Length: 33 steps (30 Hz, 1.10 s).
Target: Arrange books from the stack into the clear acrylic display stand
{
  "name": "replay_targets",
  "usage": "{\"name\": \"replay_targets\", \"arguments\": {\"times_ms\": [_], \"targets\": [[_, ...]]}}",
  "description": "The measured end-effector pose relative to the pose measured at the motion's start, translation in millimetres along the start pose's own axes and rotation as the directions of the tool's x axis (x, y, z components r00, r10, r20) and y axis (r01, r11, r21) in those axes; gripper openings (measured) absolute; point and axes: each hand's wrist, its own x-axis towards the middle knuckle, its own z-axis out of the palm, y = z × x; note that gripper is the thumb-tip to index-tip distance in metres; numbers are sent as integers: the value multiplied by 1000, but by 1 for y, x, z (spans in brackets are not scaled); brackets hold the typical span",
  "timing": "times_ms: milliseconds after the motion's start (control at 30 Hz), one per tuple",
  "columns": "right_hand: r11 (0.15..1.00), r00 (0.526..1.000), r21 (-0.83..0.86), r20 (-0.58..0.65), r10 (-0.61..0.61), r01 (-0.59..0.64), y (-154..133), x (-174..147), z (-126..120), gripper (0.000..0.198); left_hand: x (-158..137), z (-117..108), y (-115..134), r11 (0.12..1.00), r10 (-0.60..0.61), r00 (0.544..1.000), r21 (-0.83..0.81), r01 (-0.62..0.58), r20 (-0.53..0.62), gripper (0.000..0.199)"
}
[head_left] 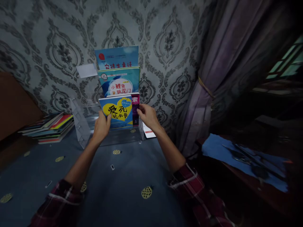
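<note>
My left hand (101, 126) is closed on the left edge of a blue book (111, 122) with a yellow heart on its cover. Behind that book, a magenta and purple book (135, 110) shows along its right side, and the fingers of my right hand (148, 117) pinch its right edge. Both books stand upright in a clear acrylic tiered rack (80, 121). On higher tiers behind them stand a teal book (119, 78) with a white oval and a light blue book (118, 56) at the top.
A stack of books (52, 126) lies left of the rack beside a brown box (16, 104). A phone-like lit screen (149, 131) is behind the rack's right end. A tied curtain (196, 104) hangs on the right, near a blue cloth (217, 148) with dark tools.
</note>
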Motion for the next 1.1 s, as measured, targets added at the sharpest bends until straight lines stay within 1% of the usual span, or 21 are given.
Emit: {"name": "replay_targets", "arguments": {"times_ms": [233, 333, 533, 800, 967, 1100], "targets": [[1000, 1000, -24, 20, -17, 17, -8, -2, 2, 39, -2, 2, 27, 991, 6, 997, 131, -16, 73, 20], [999, 1000, -38, 25, -16, 17, -10, -3, 2, 39, -2, 3, 35, 984, -2, 995, 175, -16, 102, 18], [997, 999, -81, 31, -8, 11, -13, -4, 0, 38, 0, -3, 37, 983, -3, 988, 183, -25, 153, 19], [980, 998, -198, 60, 0, 12, -16, -4, -3, 25, -1, -2, 43, 981, -26, 987, 195, -6, 160, 20], [966, 998, -259, 61, 17, 0, -23, -8, -2, 23, -1, -2, 43, 980, -27, 987, 201, -5, 160, 21], [965, 997, -260, 71, 18, 1, -25, -8, -2, 25, 0, -2, 43, 979, -18, 989, 202, -12, 149, 21]]}}
